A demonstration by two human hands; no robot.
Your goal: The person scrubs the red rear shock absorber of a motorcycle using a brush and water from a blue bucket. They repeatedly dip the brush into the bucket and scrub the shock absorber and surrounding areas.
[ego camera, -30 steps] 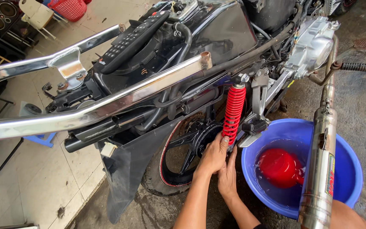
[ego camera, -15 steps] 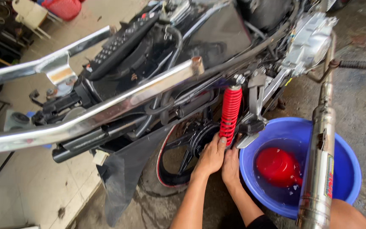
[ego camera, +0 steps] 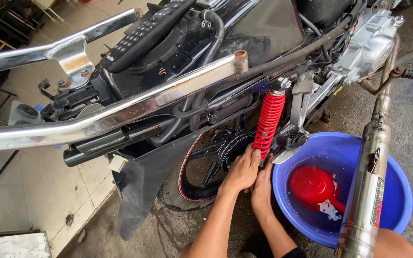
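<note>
Red coiled shock absorber [ego camera: 268, 123], upright, dusty.

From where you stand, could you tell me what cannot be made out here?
Head view only:
- Lower end of the red shock absorber: covered by the left hand.
- Right hand fingertips: hidden behind the left hand.
- Exhaust pipe: cut off by the bottom edge.
- Red scoop: blurred under water.

Right hand [ego camera: 262, 187] fingertips hidden behind left hand [ego camera: 243, 170]; shock absorber [ego camera: 269, 123] base covered.

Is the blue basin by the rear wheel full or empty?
Partly filled: the blue basin holds water, with a red scoop sitting in it.
</note>
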